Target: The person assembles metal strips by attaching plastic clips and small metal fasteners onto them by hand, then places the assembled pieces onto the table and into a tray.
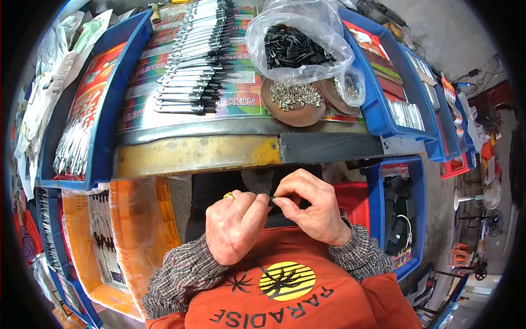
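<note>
Over my lap, just in front of the table edge, my two hands meet at the fingertips. My left hand (pixel 234 222) is closed with its fingers curled, a gold ring on one finger; what it grips is hidden behind the knuckles. Thumb and forefinger of my right hand (pixel 309 205) are pinched together against the left fingertips, and a tiny dark bit shows there, too small to name. Beyond them on the table lies a long row of silver-and-black pens (pixel 192 71). Small silver metal pieces (pixel 296 95) are heaped on a round brown dish (pixel 293 116).
A see-through bag (pixel 342 41) holds many black plastic parts (pixel 293 46). Blue trays stand left (pixel 104 159) and right (pixel 378 118) on the table. Below are an orange lined crate (pixel 139 219) at left and a blue bin (pixel 419 219) at right. The table's front edge (pixel 203 156) is close.
</note>
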Demonstrator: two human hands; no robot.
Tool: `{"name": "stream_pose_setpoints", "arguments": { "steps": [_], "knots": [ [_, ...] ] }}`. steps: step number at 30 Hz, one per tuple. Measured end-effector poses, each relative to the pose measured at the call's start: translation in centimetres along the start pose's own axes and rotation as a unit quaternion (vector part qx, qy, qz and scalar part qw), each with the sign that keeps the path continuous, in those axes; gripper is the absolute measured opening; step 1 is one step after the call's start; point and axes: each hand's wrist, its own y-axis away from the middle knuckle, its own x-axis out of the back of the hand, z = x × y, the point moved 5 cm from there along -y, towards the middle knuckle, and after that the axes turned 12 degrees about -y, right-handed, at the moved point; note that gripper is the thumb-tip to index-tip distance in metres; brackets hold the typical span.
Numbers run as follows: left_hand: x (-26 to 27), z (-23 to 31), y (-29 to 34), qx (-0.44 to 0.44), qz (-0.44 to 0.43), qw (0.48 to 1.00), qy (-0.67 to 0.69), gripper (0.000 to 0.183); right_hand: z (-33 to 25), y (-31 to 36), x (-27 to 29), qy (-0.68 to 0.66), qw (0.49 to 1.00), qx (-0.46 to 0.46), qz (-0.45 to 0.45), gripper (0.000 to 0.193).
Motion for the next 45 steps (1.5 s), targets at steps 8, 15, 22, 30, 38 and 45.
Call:
{"name": "stream_pose_setpoints", "arguments": {
  "steps": [8,15,22,30,38,45],
  "knots": [
    [-0.3,0.4,-0.1,-0.049,0.048,0.997,-0.025,0.027,3.3,1.5,-1.1,-0.322,0.874,-0.363,-0.028,0.012],
    [0.5,0.2,-1.3,-0.009,0.035,0.999,-0.007,0.03,2.3,0.1,0.2,-0.265,0.927,-0.266,-0.012,0.014],
    [1.1,-0.7,-2.2,0.025,0.046,0.998,0.016,0.026,1.6,-4.9,4.4,0.166,0.982,0.046,0.08,0.018],
    [0.7,-1.5,-2.0,0.045,0.018,0.998,0.031,0.025,2.9,-6.9,4.4,0.287,0.953,0.078,0.048,0.036],
    [0.3,-2.1,-1.8,0.058,0.011,0.998,0.038,0.025,3.6,-7.2,3.9,0.3,0.948,0.098,0.029,0.038],
    [0.1,-2.2,-1.8,0.059,0.008,0.997,0.041,0.025,3.8,-7.4,3.8,0.303,0.946,0.108,0.021,0.031]
  ]
}}
